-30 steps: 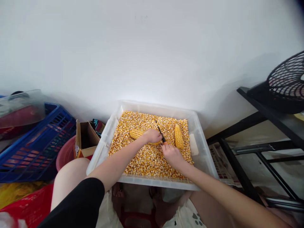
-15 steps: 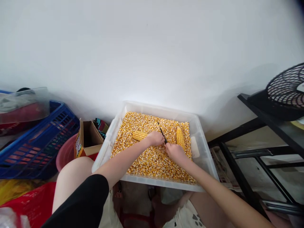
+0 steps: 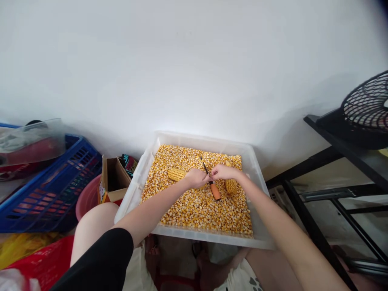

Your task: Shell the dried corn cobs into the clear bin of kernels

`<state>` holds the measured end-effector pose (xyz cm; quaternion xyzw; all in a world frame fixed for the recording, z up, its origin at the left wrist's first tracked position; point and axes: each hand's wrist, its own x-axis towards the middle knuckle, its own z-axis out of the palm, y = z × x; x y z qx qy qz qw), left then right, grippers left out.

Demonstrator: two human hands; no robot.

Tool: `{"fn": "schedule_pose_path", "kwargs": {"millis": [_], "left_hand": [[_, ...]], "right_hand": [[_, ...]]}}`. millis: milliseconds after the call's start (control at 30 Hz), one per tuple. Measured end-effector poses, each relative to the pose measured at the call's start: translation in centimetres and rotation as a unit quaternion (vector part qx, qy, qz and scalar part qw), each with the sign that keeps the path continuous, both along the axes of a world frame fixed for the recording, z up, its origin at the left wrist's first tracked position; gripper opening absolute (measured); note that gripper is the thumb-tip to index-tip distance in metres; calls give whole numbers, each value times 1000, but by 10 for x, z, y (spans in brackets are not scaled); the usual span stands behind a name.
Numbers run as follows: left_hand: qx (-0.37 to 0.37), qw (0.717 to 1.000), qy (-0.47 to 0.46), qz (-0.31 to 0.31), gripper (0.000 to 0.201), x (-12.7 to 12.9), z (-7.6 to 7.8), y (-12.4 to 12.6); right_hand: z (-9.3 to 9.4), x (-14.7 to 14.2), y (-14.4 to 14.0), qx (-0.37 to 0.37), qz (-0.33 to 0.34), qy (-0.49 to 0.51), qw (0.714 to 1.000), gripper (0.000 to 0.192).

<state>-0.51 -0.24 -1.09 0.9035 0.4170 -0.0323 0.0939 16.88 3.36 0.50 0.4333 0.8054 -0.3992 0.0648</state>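
A clear plastic tub [image 3: 257, 178] on my lap is filled with loose yellow corn kernels [image 3: 197, 206]. My left hand [image 3: 196, 178] grips one end of a corn cob [image 3: 176, 174] that lies on the kernels. A screwdriver with an orange handle [image 3: 215, 190] and a dark shaft sits between my hands. My right hand [image 3: 223, 172] is off the handle. Its fingertips meet the tool where shaft joins handle, right beside my left hand. I cannot tell whether they pinch it. A second cob [image 3: 231, 186] lies partly under my right hand.
On the left stand a small open cardboard box [image 3: 112, 180], a pink basin [image 3: 86, 200], a blue plastic crate [image 3: 51, 186] and a red basket [image 3: 39, 262]. On the right, a black metal rack [image 3: 321, 161] carries a black fan [image 3: 366, 109]. A white wall rises behind the tub.
My right hand has left the orange handle and moved up and over the second cob. The handle is now uncovered on the kernels. My left hand still holds the first cob.
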Motion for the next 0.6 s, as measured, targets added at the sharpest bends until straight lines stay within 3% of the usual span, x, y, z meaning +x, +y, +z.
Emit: {"fn": "schedule_pose_path", "kwargs": {"millis": [100, 367, 600], "left_hand": [[-9, 1000, -4, 1, 57, -2, 0, 2], [12, 994, -35, -100, 41, -12, 5, -2], [46, 988, -68, -131, 37, -16, 1, -6]], "right_hand": [[-8, 8, -1, -41, -24, 44, 998, 28], [-17, 16, -9, -50, -48, 78, 995, 31], [-4, 24, -15, -68, -79, 95, 990, 34]]}}
